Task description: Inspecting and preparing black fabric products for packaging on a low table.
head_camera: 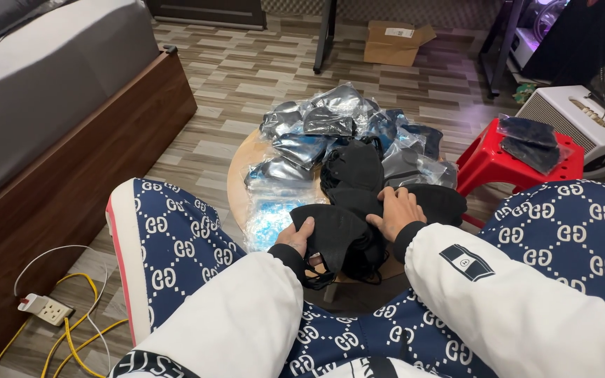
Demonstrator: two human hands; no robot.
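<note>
A heap of black fabric face masks [355,175] lies on a low round wooden table [238,175] between my knees. My left hand [295,236] grips one black mask [334,234] at its left edge, thumb on top. Fingers bent, my right hand [395,210] presses down on the loose black masks beside it. Behind the loose masks lie several clear plastic bags [323,119] with black masks sealed inside. An empty-looking clear bag [269,217] lies just left of my left hand.
A red plastic stool [488,162] at the right carries more bagged masks [532,143]. A bed with a wooden frame [71,175] runs along the left. A power strip with yellow cable [45,308] lies on the floor lower left. A cardboard box [392,42] and a white appliance [582,119] stand farther back.
</note>
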